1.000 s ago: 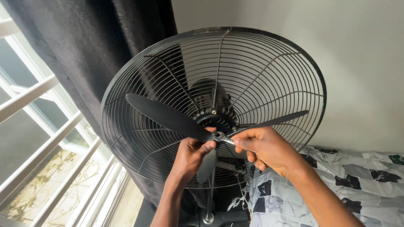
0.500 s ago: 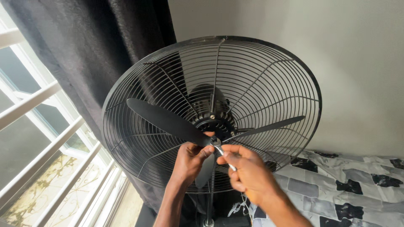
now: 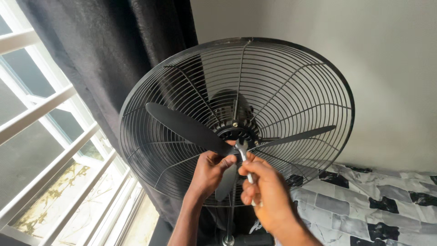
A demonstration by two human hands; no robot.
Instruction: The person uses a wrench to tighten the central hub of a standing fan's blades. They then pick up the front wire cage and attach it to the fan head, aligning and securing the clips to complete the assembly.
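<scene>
Right hand (image 3: 264,196) with spanner (image 3: 243,157) (silver) at fan hub (image 3: 234,136).

A home bedroom: a bed (image 3: 364,196) with patterned grey bedding beside a plain wall (image 3: 387,54), a dark curtain (image 3: 114,54) over a barred window (image 3: 45,136), and a pedestal fan (image 3: 236,118).

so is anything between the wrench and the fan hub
Nothing visible. The right hand holds the wrench with its head already at the hub; the left hand grips the blades beside it, not across it.
</scene>
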